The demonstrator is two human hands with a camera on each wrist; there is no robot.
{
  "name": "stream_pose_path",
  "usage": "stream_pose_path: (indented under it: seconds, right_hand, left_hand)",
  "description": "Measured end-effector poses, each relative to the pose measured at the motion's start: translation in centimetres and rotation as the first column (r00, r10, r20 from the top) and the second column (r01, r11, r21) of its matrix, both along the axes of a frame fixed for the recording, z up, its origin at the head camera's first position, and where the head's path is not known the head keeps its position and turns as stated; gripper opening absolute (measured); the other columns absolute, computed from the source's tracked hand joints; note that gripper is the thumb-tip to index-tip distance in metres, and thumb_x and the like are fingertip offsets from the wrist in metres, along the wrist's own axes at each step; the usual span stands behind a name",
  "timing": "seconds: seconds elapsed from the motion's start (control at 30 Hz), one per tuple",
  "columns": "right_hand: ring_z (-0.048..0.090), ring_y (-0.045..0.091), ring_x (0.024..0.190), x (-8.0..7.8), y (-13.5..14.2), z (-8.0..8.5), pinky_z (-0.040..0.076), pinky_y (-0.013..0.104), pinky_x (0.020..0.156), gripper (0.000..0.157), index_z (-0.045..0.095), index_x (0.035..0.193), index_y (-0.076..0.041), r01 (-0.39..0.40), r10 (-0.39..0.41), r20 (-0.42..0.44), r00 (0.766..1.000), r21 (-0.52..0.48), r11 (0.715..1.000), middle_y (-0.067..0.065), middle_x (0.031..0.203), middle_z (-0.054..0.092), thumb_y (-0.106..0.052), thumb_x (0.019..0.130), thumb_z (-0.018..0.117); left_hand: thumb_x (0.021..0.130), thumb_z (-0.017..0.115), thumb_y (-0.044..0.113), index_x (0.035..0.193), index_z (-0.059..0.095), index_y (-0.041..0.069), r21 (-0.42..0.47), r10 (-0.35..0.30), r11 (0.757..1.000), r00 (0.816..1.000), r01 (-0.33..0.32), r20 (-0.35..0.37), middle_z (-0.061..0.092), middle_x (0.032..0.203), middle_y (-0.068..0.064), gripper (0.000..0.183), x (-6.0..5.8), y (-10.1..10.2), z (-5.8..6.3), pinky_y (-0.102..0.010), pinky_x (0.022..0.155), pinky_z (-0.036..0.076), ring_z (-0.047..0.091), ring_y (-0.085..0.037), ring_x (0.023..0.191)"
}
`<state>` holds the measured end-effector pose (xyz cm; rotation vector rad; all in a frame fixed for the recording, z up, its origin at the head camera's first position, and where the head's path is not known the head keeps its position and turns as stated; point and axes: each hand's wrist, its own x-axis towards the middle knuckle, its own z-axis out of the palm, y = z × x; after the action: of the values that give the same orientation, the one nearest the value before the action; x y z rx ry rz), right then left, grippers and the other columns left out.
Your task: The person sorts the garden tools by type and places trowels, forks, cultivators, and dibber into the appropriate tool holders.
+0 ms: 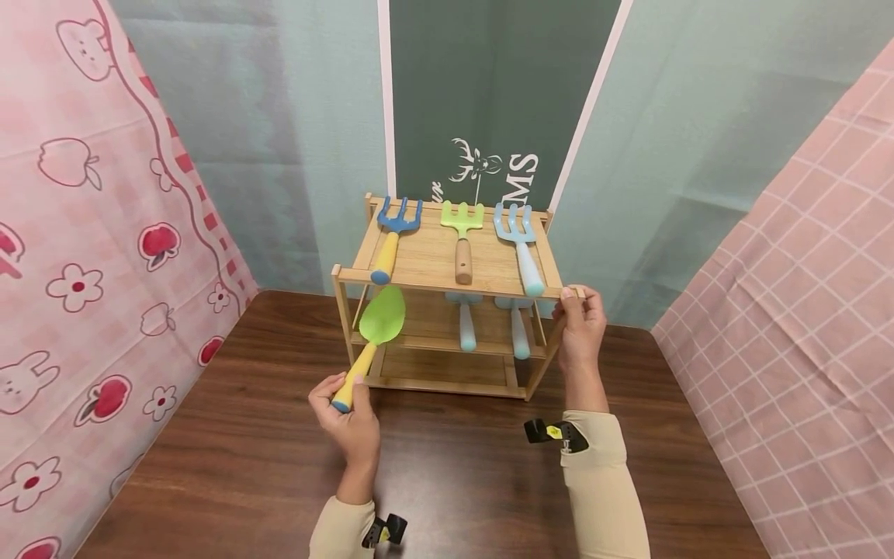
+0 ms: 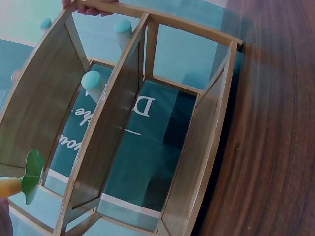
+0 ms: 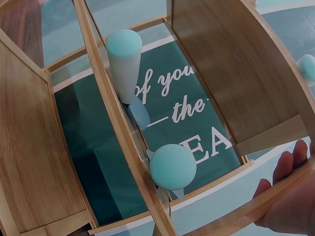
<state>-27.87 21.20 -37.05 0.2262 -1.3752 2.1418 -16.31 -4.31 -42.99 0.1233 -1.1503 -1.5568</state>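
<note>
My left hand [image 1: 351, 419] pinches the yellow handle of a trowel [image 1: 382, 317]. Its green leaf-shaped blade points up, in front of the left part of a wooden shelf rack [image 1: 426, 272]. In the left wrist view the trowel [image 2: 32, 176] shows at the left edge. The rack's front right corner post is gripped by my right hand [image 1: 581, 322]; in the right wrist view those fingers [image 3: 285, 164] curl over the frame. On the top board lie a blue hand fork with yellow handle [image 1: 393, 241], a green fork with wooden handle [image 1: 462, 241] and a light blue fork [image 1: 520, 248].
The middle board bears two light blue tools [image 1: 467, 326], [image 3: 173, 167], their heads partly hidden under the top board. The rack stands at the back of a dark wood table [image 1: 447, 466]. Behind hangs a green curtain [image 1: 489, 85]; pink cloths [image 1: 803, 256] flank both sides.
</note>
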Motion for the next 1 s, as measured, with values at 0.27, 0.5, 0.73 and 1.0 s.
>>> stream_pose_path:
  seconds: [0.27,0.5,0.73,1.0]
  right_hand:
    - [0.047,0.019,0.065,0.0,-0.1,0.0,0.041,0.026,0.060,0.006,0.055,0.091,-0.007,0.006,-0.006,0.000,1.000,0.006,1.000,0.005,0.073,0.052,-0.009,0.089,0.060]
    - [0.047,0.019,0.067,0.0,0.0,-0.1,0.041,0.027,0.061,0.006,0.054,0.092,-0.006,0.011,-0.011,-0.005,1.000,0.011,1.000,0.006,0.074,0.051,-0.008,0.090,0.059]
    - [0.047,0.018,0.066,-0.2,0.1,-0.1,0.041,0.026,0.061,0.005,0.055,0.092,-0.007,0.015,-0.015,-0.004,1.000,0.015,1.000,0.005,0.073,0.052,-0.008,0.090,0.059]
    - [0.047,0.017,0.066,-0.2,0.1,-0.1,0.041,0.026,0.061,0.004,0.055,0.092,-0.007,0.009,-0.009,-0.006,1.000,0.004,1.000,0.005,0.073,0.051,-0.005,0.090,0.058]
  left_hand:
    - [0.078,0.056,-0.017,0.090,0.037,-0.022,0.045,-0.016,0.999,0.998,0.014,0.056,0.047,0.096,-0.007,0.023,-1.6,0.1,0.1,-0.020,0.069,0.047,0.051,-0.019,0.086]
    - [0.079,0.056,-0.016,0.091,0.037,-0.020,0.067,-0.045,0.997,0.998,0.041,0.047,0.045,0.096,-0.006,0.022,-3.2,0.4,0.3,-0.020,0.068,0.046,0.049,-0.019,0.085]
    - [0.078,0.058,-0.016,0.089,0.041,-0.019,0.013,0.010,1.000,0.996,-0.011,0.086,0.046,0.094,-0.007,0.021,-4.8,0.7,0.7,-0.023,0.076,0.043,0.048,-0.021,0.090]
    - [0.075,0.061,-0.016,0.086,0.046,-0.016,-0.057,0.096,0.994,0.988,-0.090,0.119,0.048,0.090,-0.017,0.019,-6.4,0.9,1.1,-0.028,0.084,0.038,0.048,-0.029,0.090]
